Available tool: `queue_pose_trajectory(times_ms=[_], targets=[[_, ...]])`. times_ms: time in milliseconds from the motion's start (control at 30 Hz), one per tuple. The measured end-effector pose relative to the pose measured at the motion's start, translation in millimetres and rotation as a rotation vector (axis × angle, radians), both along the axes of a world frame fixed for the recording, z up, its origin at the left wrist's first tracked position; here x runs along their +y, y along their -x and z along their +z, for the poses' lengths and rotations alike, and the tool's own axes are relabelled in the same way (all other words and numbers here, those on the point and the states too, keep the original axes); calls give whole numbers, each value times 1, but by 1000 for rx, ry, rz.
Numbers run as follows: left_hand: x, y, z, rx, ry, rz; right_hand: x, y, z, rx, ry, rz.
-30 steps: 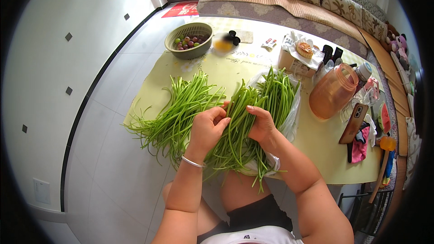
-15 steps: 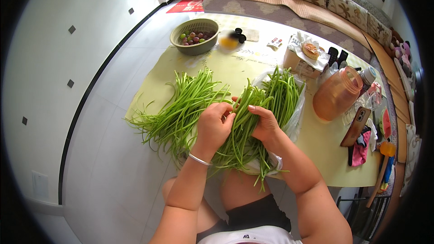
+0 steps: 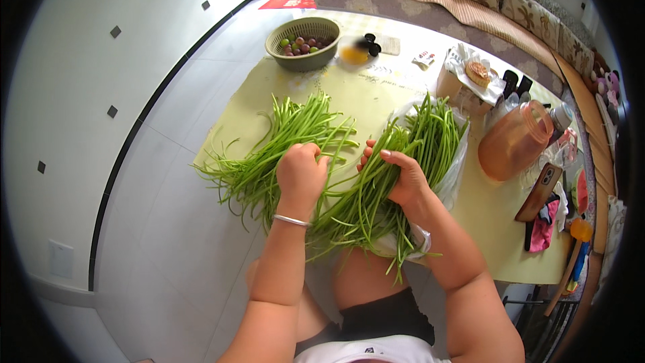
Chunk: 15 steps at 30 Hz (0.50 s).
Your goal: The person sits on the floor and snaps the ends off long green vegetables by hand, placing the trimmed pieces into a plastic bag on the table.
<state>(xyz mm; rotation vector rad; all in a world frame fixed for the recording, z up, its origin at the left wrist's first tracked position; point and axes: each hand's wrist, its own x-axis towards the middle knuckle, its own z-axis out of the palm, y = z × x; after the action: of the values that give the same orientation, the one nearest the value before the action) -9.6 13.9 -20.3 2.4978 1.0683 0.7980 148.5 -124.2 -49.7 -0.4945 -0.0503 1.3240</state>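
Bright, even daylight fills the room, apparently coming from the windows at the top edge, where the panes are blown out to white. The pale floor tiles reflect it softly, without hard glare. Shadows are faint and diffuse: a soft one lies under the green stalks on the tabletop, and a darker one beneath the tabletop's near edge. The centre is sharp, with single stalks crisp. A yellow-orange object beside the green basket is smeared and out of focus. Fisheye distortion is strong: the dark floor line bows into an arc, the sofa curves along the rim, and a black vignette closes off the corners
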Motion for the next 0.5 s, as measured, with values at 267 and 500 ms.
queue_pose_trajectory(times_ms=[267, 500], targets=[[-13, -10, -10, 94, 30, -52, 1, -3, -5, -43, -9, 12], [-14, -9, -4, 185, 9, -64, 2, -4, -8, -33, -27, 17]])
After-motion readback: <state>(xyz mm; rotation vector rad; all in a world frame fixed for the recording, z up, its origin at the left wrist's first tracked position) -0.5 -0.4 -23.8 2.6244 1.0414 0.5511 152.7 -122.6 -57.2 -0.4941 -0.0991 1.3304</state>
